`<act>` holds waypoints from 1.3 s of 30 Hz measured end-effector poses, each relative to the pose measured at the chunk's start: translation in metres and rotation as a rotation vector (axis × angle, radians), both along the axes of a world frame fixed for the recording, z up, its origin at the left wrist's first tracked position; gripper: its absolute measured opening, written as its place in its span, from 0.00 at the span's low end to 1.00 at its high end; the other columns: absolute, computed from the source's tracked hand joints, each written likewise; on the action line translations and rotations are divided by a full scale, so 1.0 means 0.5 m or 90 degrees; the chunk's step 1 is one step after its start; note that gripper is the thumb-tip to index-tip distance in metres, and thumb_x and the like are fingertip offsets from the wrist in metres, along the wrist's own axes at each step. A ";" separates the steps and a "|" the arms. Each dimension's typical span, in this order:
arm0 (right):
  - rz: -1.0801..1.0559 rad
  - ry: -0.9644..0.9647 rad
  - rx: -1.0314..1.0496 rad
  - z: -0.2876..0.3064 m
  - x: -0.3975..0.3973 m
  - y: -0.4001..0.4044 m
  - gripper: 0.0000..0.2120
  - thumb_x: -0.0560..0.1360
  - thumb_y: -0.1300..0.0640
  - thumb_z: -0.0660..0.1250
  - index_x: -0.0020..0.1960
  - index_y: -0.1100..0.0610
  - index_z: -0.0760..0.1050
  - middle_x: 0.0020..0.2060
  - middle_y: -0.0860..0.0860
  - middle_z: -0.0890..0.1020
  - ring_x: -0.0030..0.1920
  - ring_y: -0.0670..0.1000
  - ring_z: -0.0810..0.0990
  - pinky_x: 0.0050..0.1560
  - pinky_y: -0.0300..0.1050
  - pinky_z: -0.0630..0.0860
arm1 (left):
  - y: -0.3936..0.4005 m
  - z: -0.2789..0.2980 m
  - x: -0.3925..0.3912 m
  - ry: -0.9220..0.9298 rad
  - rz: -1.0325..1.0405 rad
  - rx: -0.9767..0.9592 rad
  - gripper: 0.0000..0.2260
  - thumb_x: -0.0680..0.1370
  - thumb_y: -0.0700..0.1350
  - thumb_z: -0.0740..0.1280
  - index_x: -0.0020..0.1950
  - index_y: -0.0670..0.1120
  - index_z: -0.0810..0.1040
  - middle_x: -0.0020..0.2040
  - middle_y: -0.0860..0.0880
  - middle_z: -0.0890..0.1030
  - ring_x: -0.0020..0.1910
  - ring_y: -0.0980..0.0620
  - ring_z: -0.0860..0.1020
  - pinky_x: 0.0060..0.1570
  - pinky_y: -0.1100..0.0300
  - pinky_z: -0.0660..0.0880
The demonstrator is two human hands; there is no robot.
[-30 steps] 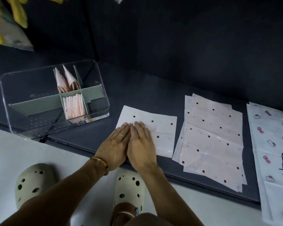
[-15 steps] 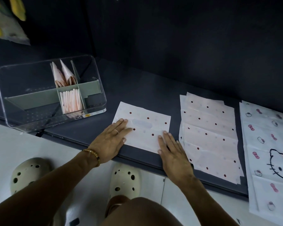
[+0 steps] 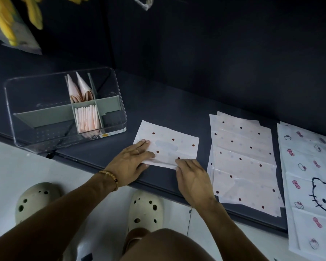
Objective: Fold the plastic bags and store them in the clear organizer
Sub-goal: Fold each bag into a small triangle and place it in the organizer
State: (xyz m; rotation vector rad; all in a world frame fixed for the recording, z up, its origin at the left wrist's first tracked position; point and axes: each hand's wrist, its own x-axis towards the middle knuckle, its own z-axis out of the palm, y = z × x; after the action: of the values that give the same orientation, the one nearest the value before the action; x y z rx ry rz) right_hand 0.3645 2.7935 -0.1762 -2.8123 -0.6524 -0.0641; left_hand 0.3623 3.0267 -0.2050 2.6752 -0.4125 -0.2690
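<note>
The job is partly done. In the clear organizer (image 3: 64, 110), at the left of the dark bench (image 3: 167, 102), one small front compartment holds a row of folded bags (image 3: 87, 119) standing on edge, and the compartment behind it holds two more folded into tall points (image 3: 79, 89); the other compartments look unfilled.

One dotted bag (image 3: 169, 146) lies flat on the bench just right of the organizer, and its fold seems only just begun. The left hand (image 3: 130, 162) lies on the bag's near-left corner with fingers straight, pressing it flat. The right hand (image 3: 192, 178) is at the near-right edge, its fingertips at the rim, which looks slightly raised; whether they pinch it or only touch it, I cannot tell.

Much is left: a stack of dotted bags (image 3: 243, 162) lies unfolded further right, and beside it, at the bench's right end, cartoon-cat bags (image 3: 312, 176) lie flat too. By my reckoning, well under half is stored
</note>
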 end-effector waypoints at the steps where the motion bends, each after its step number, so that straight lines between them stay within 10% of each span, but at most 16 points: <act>1: -0.003 0.013 0.019 0.003 0.002 -0.002 0.11 0.71 0.57 0.73 0.53 0.57 0.80 0.46 0.52 0.84 0.47 0.53 0.82 0.45 0.48 0.81 | -0.004 0.002 0.001 -0.011 0.012 -0.004 0.17 0.81 0.49 0.58 0.70 0.56 0.67 0.78 0.51 0.55 0.77 0.54 0.48 0.73 0.60 0.48; 5: -0.019 0.094 0.052 0.000 0.023 -0.018 0.08 0.74 0.58 0.70 0.53 0.57 0.81 0.49 0.50 0.82 0.51 0.53 0.78 0.52 0.51 0.77 | -0.009 0.030 0.013 -0.023 0.057 -0.023 0.14 0.82 0.47 0.56 0.66 0.53 0.74 0.73 0.50 0.68 0.74 0.52 0.61 0.70 0.54 0.63; 8: -0.116 0.179 0.158 0.009 0.044 -0.025 0.04 0.76 0.58 0.68 0.48 0.54 0.82 0.41 0.48 0.81 0.45 0.52 0.78 0.47 0.46 0.76 | 0.011 0.064 0.028 0.006 0.083 0.038 0.10 0.82 0.49 0.56 0.58 0.51 0.75 0.55 0.46 0.80 0.55 0.44 0.78 0.53 0.51 0.74; 17: -0.332 0.306 0.222 -0.006 0.100 -0.039 0.05 0.76 0.50 0.68 0.48 0.52 0.78 0.36 0.43 0.77 0.42 0.49 0.78 0.47 0.42 0.73 | 0.032 0.061 0.035 0.024 0.297 -0.061 0.13 0.80 0.52 0.62 0.36 0.50 0.70 0.33 0.49 0.73 0.39 0.45 0.76 0.38 0.56 0.72; 39: -0.464 0.292 0.156 -0.021 0.134 -0.008 0.09 0.75 0.48 0.67 0.46 0.53 0.78 0.44 0.49 0.82 0.50 0.54 0.80 0.44 0.40 0.70 | -0.009 0.049 0.059 -0.127 0.369 0.194 0.11 0.77 0.51 0.65 0.54 0.45 0.71 0.45 0.44 0.80 0.43 0.42 0.79 0.33 0.53 0.72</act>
State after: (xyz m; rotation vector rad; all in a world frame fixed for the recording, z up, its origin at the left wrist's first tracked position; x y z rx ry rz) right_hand 0.4314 2.7894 -0.1866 -2.5325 0.4562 0.3316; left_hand 0.3920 3.0225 -0.1806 2.9810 0.3851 0.1209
